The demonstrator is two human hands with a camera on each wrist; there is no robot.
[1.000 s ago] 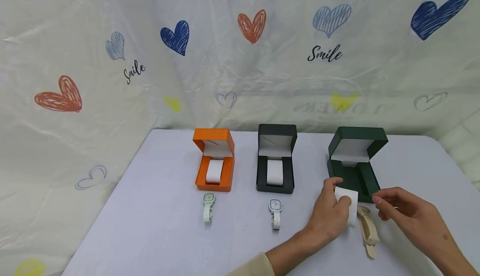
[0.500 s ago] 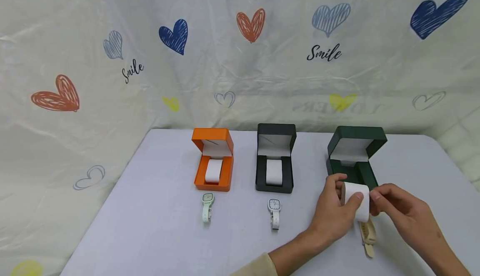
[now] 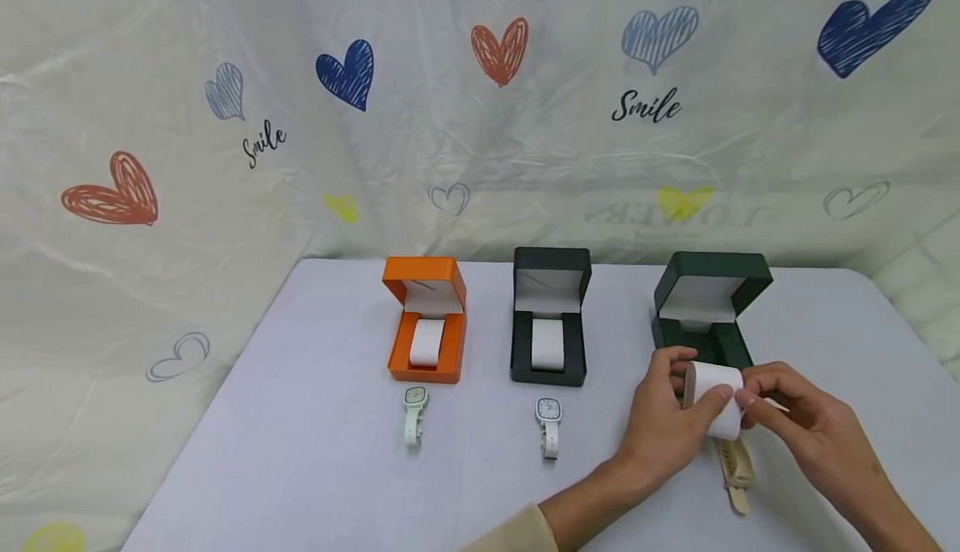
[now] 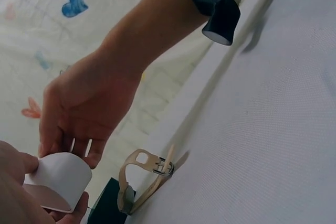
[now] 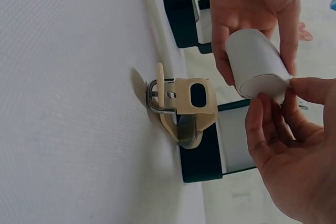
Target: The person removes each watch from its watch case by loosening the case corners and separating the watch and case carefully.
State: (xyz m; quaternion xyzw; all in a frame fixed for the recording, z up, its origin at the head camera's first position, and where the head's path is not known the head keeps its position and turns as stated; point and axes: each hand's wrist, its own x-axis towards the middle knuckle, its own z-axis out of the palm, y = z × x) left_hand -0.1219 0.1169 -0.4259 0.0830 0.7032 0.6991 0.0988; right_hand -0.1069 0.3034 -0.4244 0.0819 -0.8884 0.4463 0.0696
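Note:
My left hand [image 3: 663, 423] grips a white watch cushion [image 3: 715, 375], thumb across its front and fingers behind. At the cushion's right end, my right hand [image 3: 813, 431] pinches the edge between thumb and fingertips. The right wrist view shows the cushion [image 5: 252, 53] as a rounded roll with a flat end facing the right fingers. Just below the hands, a beige-strapped watch [image 3: 737, 469] lies on the table, partly covered by the cushion; its strap is buckled into a loop. Behind the hands stands an open dark green watch box [image 3: 712, 265], its front edge hidden.
An orange watch box [image 3: 397, 360] and a black watch box [image 3: 522, 360] stand open to the left, each with a white cushion inside. A pale green watch [image 3: 415, 410] and a white watch [image 3: 550, 423] lie before them on the white-covered table [image 3: 315, 452]. A heart-printed sheet [image 3: 420, 143] hangs behind.
The left hand has moved the cushion slightly right and turned it, covering the beige watch's face. My right hand has closed in and now pinches the cushion's right end.

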